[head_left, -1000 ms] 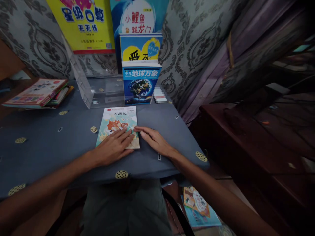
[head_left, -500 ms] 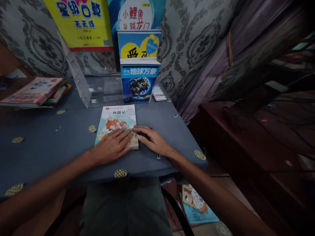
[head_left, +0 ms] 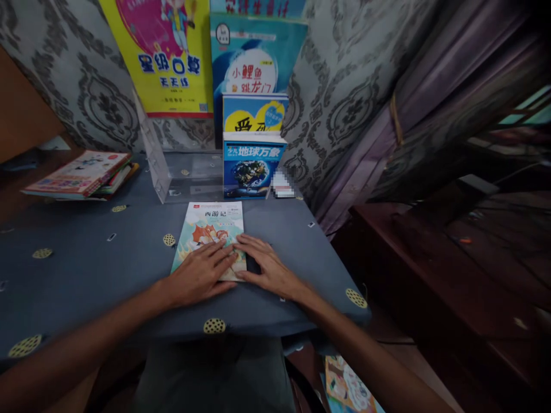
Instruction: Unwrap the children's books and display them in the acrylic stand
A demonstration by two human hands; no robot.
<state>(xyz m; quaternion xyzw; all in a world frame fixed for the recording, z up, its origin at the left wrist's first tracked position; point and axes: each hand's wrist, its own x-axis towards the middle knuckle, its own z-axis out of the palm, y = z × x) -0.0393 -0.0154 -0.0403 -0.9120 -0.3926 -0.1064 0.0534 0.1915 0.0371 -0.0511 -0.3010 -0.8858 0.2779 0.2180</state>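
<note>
Fingers of the left hand (head_left: 200,276) lie a little apart and flat on the cover of a thin book (head_left: 206,229), which rests at the centre of the frame on the table (head_left: 129,252). The right hand (head_left: 271,269) has its fingers close together, with the thumb well apart from them; their tips touch the right side of the same book, and this thumb reaches its lower right corner. Neither hand is clamped on it. Just behind the book stands a clear plastic stand (head_left: 159,172), and near it, in the upper middle, a blue book with a globe (head_left: 247,172) is upright. Behind this one rise a book with a yellow heart (head_left: 252,112) and a teal book (head_left: 258,51). In the upper left is a big yellow book (head_left: 172,69). A pile of books (head_left: 81,175) lies at the left. At the right there is dark red furniture (head_left: 400,258), below a purple curtain (head_left: 357,149). At the lower right, a colourful book (head_left: 348,381) is partly hidden under the forearm.
</note>
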